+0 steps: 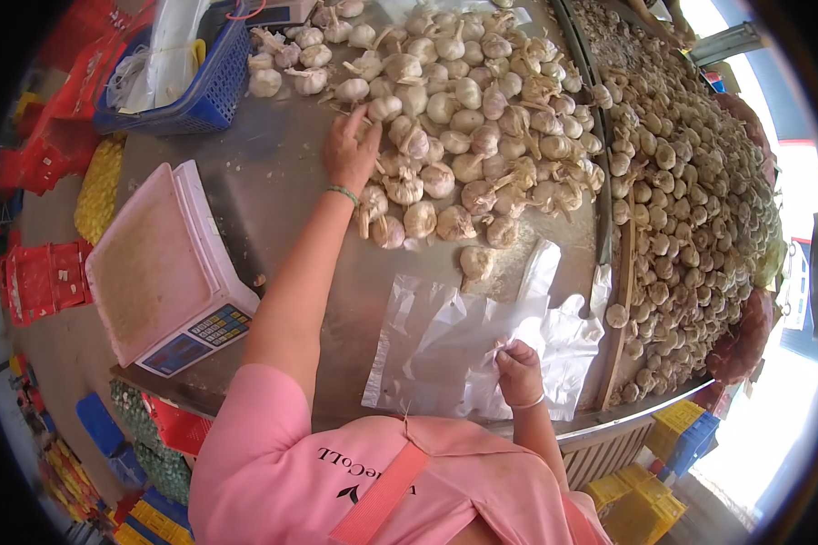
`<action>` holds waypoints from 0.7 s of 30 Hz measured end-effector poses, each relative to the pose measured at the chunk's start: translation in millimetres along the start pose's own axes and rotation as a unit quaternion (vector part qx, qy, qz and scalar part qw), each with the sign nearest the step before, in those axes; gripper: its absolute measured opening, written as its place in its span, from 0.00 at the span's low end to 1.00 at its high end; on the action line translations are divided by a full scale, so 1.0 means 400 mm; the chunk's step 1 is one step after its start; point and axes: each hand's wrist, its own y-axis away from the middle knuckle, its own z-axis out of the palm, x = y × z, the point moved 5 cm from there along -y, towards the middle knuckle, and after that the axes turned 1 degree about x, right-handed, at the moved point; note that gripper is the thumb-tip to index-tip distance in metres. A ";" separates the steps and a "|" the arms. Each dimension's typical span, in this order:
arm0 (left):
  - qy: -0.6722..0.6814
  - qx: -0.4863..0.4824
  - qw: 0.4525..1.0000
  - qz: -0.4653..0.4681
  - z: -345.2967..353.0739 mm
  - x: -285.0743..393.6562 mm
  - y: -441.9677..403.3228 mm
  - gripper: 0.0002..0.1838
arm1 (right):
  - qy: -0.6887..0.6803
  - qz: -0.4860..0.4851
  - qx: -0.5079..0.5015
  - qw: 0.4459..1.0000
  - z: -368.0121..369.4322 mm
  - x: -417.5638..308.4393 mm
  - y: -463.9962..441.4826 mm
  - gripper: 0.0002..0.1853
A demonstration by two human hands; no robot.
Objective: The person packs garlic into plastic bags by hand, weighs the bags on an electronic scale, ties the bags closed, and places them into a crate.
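Note:
My left hand (351, 153) reaches to the left edge of a heap of garlic bulbs (468, 91), its fingers apart around nothing. The fingertips are right beside a garlic bulb (384, 109); whether they touch it I cannot tell. In a pinch, my right hand (519, 372) holds a clear plastic bag (436, 341) lying flat on the metal table (291, 218). The bag's handles stretch toward the right and away from me. A single garlic bulb (476, 262) sits just beyond the bag.
A pink-topped weighing scale (159, 263) stands to the left. Behind it is a blue basket (200, 95) with plastic bags inside. Past a raised divider (623, 300) on the right lies a large pile of garlic (682, 209). Yellow crates (636, 504) are below the table.

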 end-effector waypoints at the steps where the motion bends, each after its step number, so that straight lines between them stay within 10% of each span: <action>1: 0.009 -0.006 1.000 0.011 0.005 0.026 0.023 0.20 | -0.001 -0.004 0.001 1.000 -0.003 -0.010 0.004 0.09; 13: -0.053 0.068 0.980 0.179 -0.081 0.240 0.281 0.26 | 0.175 -0.111 0.009 0.978 0.042 -0.071 0.094 0.15; 15: 0.044 -0.111 0.988 0.094 -0.148 0.292 0.371 0.28 | 0.194 -0.127 0.004 0.973 0.077 -0.087 0.106 0.18; 17: 0.239 -0.393 0.883 -0.096 -0.183 0.361 0.525 0.32 | 0.213 -0.143 -0.017 0.966 0.100 -0.077 0.108 0.16; 21: 0.451 -0.415 0.749 -0.251 -0.216 0.384 0.747 0.29 | 0.315 -0.176 -0.081 0.929 0.248 -0.060 0.156 0.15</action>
